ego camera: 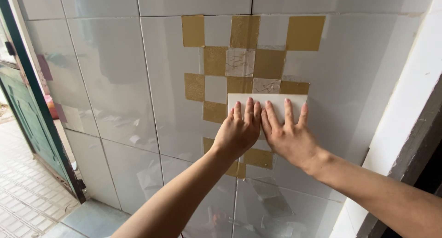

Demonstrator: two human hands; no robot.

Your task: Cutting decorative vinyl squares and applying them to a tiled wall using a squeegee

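White, rectangular and flat, the sheet (267, 101) lies against the glossy tiled wall (115, 81) at mid height, right of centre, its upper edge level and its lower part hidden under both hands. No container of any kind shows in the head view.

Left hand (238, 131): palm flat on the sheet, fingers together and extended upward, gripping nothing. Right hand (287, 133): likewise pressed flat, fingers slightly spread, thumb side touching the left hand. Both hands press and neither closes on anything.

Around the sheet, gold square patches (269, 63) sit on the wall in a checker pattern, alternating with bare white tile and two pale marbled squares (240, 62). The sheet covers part of this pattern, and further gold patches show below the wrists. Grout lines run vertically and horizontally through the area.

At far left, a green door frame (27, 81) stands open onto a paved floor (23, 196). At right, a white wall edge (410, 104) borders the tiles.
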